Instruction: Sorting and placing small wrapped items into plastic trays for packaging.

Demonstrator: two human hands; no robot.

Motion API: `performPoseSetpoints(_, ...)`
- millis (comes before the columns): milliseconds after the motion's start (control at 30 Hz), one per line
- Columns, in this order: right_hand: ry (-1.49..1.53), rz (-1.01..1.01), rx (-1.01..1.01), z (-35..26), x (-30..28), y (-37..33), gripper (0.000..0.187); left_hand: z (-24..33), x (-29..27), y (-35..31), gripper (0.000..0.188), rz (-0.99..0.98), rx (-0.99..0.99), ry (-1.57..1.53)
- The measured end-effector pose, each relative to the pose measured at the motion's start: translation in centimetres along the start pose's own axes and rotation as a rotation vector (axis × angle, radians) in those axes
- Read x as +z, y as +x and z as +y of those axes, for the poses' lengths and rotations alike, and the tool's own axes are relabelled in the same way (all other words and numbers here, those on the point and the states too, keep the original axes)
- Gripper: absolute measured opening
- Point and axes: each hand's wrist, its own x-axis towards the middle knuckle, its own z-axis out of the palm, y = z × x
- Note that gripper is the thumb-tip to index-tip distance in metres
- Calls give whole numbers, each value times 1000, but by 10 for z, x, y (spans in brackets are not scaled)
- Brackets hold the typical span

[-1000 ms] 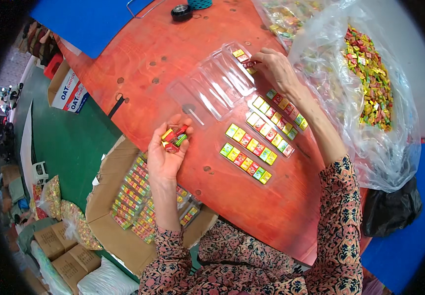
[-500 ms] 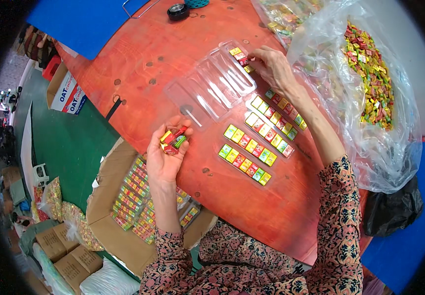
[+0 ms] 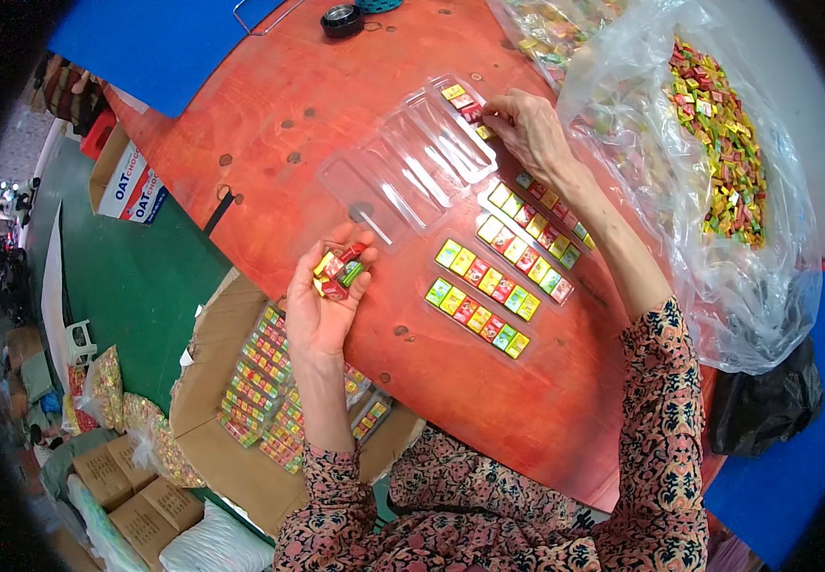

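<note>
My left hand (image 3: pixel 322 303) is cupped palm up over the table's near left edge, its fingers curled around several small wrapped candies (image 3: pixel 338 271) in red, yellow and green. At the far end of a clear plastic tray (image 3: pixel 403 172) with long slots, my right hand (image 3: pixel 530 133) pinches a small red candy (image 3: pixel 472 112) in the last slot. Yellow and red candies lie in a row in that slot; the other slots hold nothing. Closer to me, several filled strips of candies (image 3: pixel 477 317) lie side by side, the farthest partly under my right forearm.
A large clear bag (image 3: pixel 622 181) of loose candies (image 3: pixel 718 143) spreads along the right, with a black bag (image 3: pixel 770 400) below it. An open cardboard box (image 3: pixel 205 381) of packed candies stands below the table's left edge. A round black object (image 3: pixel 343 21) sits at the far edge.
My right fingers have shifted slightly at the last slot, and more of the red candies there shows. My left hand still holds its candies in nearly the same place.
</note>
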Motion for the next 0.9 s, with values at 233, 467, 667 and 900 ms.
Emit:
performPoseSetpoints(233, 11, -17, 6, 3, 2, 0, 14, -1, -2, 1, 36, -5, -4, -4)
performPoseSetpoints(467, -10, 30, -31, 0, -4, 4, 16, -2, 2, 0, 35, -1, 9, 8)
performPoseSetpoints(667, -34, 13, -85, 1, 1, 8, 16, -2, 2, -1, 35, 5, 16, 16)
performPoseSetpoints(900, -39, -27, -94, 4, 4, 7, 14, -1, -1, -2, 37, -13, 8, -6)
